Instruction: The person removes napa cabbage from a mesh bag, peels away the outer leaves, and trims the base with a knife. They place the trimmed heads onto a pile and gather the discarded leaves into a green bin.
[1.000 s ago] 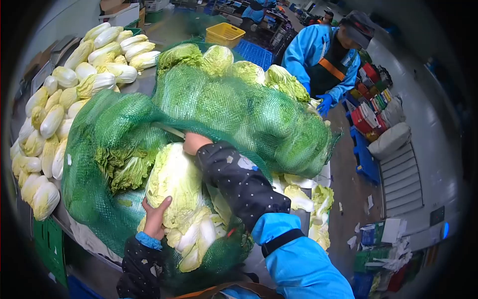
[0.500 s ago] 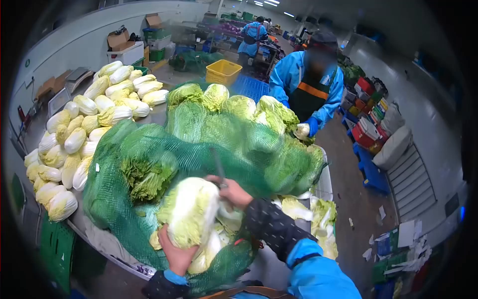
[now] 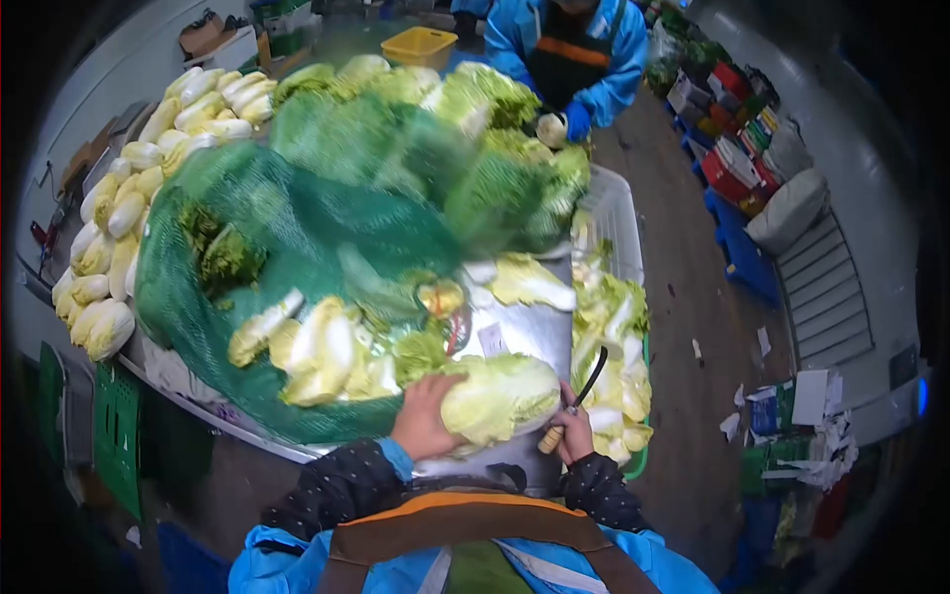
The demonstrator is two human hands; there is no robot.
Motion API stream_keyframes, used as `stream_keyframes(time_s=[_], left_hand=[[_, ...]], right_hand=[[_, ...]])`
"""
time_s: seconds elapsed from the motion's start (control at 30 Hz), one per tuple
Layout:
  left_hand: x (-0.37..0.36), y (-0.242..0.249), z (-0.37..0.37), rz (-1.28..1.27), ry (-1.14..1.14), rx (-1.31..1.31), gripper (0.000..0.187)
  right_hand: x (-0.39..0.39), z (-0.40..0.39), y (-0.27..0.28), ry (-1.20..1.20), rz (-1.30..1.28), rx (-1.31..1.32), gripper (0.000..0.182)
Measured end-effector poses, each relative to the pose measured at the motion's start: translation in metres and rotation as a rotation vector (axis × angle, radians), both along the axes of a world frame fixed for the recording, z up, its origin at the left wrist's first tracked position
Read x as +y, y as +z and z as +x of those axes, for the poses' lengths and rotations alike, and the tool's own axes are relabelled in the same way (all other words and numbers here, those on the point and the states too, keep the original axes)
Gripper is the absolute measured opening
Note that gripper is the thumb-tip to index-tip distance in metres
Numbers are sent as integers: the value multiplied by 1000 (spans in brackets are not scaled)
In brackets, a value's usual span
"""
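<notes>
**Knife and cabbage at the table's near edge**

At the near edge of the steel table [image 3: 515, 332], the left hand [image 3: 424, 416] is pressed flat against the side of a napa cabbage [image 3: 500, 394], fingers spread and gripping it so that it lies on its side just in front of the person's apron. The right hand [image 3: 574, 433] is closed around the pale handle of a knife [image 3: 579, 396], whose dark curved blade rises up and away just beside the cabbage's right end.

Behind the cabbage, a green net sack [image 3: 297, 247] full of more heads sprawls across the table, and loose trimmed leaves [image 3: 614, 327] crowd a white crate [image 3: 618, 213] to the right. Peeled pale heads [image 3: 129, 208] are stacked along the far left. A co-worker in a blue jacket [image 3: 569, 45] stands at the far end.

The risks, as I judge them: the blade sits close to the holding hand, so a slip on wet leaf could bring it towards the fingers. The cabbage rests near the table's lip and could roll off. The netting could snag the blade.

No brand, label or writing can be read; a paper slip on the table is too blurred.
</notes>
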State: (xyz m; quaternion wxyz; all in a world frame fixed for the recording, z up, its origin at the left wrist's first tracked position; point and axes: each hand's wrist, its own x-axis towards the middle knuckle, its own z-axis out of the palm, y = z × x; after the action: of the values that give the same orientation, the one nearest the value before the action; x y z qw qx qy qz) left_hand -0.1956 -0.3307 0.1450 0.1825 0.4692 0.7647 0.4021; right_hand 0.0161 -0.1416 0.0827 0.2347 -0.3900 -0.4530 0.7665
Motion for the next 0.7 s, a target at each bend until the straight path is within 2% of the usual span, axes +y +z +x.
stream_keyframes(time_s=[0.07, 0.1, 0.13, 0.17, 0.27, 0.3, 0.33, 0.4, 0.43, 0.47, 0.5, 0.53, 0.6, 0.63, 0.67, 0.7], left_hand=[[20, 13, 4, -117, -26, 202, 66], [24, 18, 3, -170, -11, 305, 61], [31, 34, 0, -247, -19, 294, 53], [36, 40, -5, -172, -18, 375, 43], [61, 66, -11, -278, 6, 302, 33], [73, 78, -13, -244, 42, 46, 30], [83, 89, -14, -206, 78, -209, 28], [107, 113, -10, -321, -9, -548, 53], [116, 113, -4, -326, -16, -536, 53], [124, 106, 1, -76, -152, -542, 68], [127, 97, 3, 176, -285, -551, 84], [121, 82, -5, 113, -311, -413, 113], [92, 29, -7, -84, -205, 203, 113], [74, 10, 4, -189, -172, 286, 112], [55, -3, 18, -302, -138, 364, 111], [45, -6, 32, -235, -73, 375, 108]], right_hand=[[3, 7, 21, 15, -76, 31, 68], [8, 14, 16, 60, -15, -25, 65], [17, 16, 11, 112, 63, -65, 62], [23, 18, 11, 119, 125, -158, 60], [33, 20, 40, 160, 257, -295, 54], [32, 13, 33, 73, 518, -105, 55], [31, 0, 33, 69, 507, -98, 55], [34, -33, 37, -37, 1099, -96, 48], [38, -43, 34, -13, 1035, -312, 48], [38, -54, 41, 15, 960, -528, 49], [37, -56, 53, -28, 845, -665, 32], [38, -55, 49, -34, 847, -664, 32], [47, -49, 25, -219, 777, -622, 30], [56, -49, 19, -220, 785, -622, 30], [64, -47, 11, -187, 724, -741, 33], [71, -43, -4, -156, 653, -858, 37]])
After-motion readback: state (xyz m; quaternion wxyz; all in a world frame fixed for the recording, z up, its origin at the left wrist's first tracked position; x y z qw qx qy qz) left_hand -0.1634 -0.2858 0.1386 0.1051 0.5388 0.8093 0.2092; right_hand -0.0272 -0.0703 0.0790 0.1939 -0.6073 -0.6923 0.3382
